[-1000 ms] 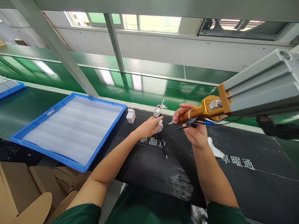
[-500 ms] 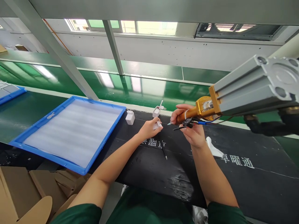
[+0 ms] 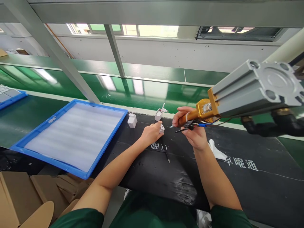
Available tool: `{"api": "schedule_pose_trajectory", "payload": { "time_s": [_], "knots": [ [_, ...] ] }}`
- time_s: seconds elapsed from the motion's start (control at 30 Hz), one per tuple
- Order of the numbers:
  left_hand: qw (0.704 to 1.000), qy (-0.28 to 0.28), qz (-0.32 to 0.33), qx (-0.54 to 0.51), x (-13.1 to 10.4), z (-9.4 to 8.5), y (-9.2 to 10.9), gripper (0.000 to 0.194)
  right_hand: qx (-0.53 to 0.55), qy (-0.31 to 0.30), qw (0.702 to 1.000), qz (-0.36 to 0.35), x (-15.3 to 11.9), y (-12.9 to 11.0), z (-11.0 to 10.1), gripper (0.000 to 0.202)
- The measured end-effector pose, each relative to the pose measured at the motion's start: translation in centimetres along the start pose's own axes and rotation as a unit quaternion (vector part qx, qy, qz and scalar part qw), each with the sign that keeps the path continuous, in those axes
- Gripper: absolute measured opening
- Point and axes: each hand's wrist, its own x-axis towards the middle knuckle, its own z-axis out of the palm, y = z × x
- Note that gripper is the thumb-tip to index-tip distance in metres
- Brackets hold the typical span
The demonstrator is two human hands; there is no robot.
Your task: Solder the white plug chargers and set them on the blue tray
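My left hand (image 3: 152, 132) pinches a small white charger housing (image 3: 161, 128), partly hidden by the fingers, just above the black mat (image 3: 152, 171). To its right, my right hand (image 3: 193, 131) is wrapped round the gold-coloured front end of a pneumatic tool (image 3: 188, 117). The tool's pale thin tip points left at the housing, with a small gap between them. Black and blue wires run along its underside. Behind my left hand sits an open white charger case (image 3: 158, 115) with a plug piece on top. A closed white plug charger (image 3: 132, 120) stands upright further left.
A blue tray (image 3: 86, 174) lined with white foam lies at the left. A thin dark pen-like tool (image 3: 167, 155) rests on the mat, and a crumpled white piece (image 3: 216, 150) lies by my right wrist. Cardboard boxes (image 3: 19, 196) sit lower left. The tool's big silver cylinder (image 3: 251, 88) overhangs the right side.
My left hand has turned the charger housing, and the fingers now cover more of it. The tool and my right hand have shifted slightly left in view.
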Motion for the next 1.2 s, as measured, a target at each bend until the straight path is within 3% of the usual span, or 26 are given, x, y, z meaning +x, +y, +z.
{"api": "schedule_pose_trajectory", "payload": {
  "time_s": [0.13, 0.27, 0.43, 0.53, 0.63, 0.8, 0.97, 1.1, 1.2],
  "knots": [
    [1.0, 0.018, 0.008, -0.008, 0.2, 0.2, 0.4, 0.046, 0.003, 0.0, 1.0, -0.005, 0.0, 0.1, 0.1, 0.044],
    [0.994, 0.105, 0.006, 0.015, 0.0, 0.2, -0.4, 0.038, 0.003, 0.007, 1.0, 0.004, -0.1, 0.2, -0.1, 0.044],
    [0.964, 0.254, -0.068, 0.046, -1.6, -0.6, -4.9, 0.04, 0.029, -0.023, 0.999, -0.008, 0.0, 0.4, -0.3, 0.038],
    [0.954, 0.268, -0.124, 0.058, -2.5, -1.4, -7.6, 0.047, 0.033, -0.034, 0.999, -0.015, 0.1, 0.4, -0.4, 0.041],
    [0.945, 0.278, -0.15, 0.089, -2.8, -2.4, -8.5, 0.066, 0.024, -0.031, 0.999, -0.016, 0.2, 0.5, -0.7, 0.041],
    [0.94, 0.325, -0.088, 0.056, -0.9, -3.0, -5.9, 0.081, -0.008, -0.033, 0.999, -0.004, 0.1, 1.0, -0.9, 0.044],
    [0.969, 0.228, -0.011, -0.09, 4.0, -1.3, -1.9, 0.091, -0.045, -0.05, 0.998, -0.001, 0.3, 0.4, -1.3, 0.044],
    [0.977, 0.142, -0.001, -0.161, 7.4, 0.4, 0.3, 0.072, -0.191, -0.122, 0.973, 0.051, -0.1, -2.2, -3.5, 0.018],
    [0.971, 0.125, 0.068, -0.191, 8.9, 1.6, 2.0, 0.062, -0.29, -0.14, 0.944, 0.071, -1.0, -4.3, -5.8, 0.017]
  ]
}}
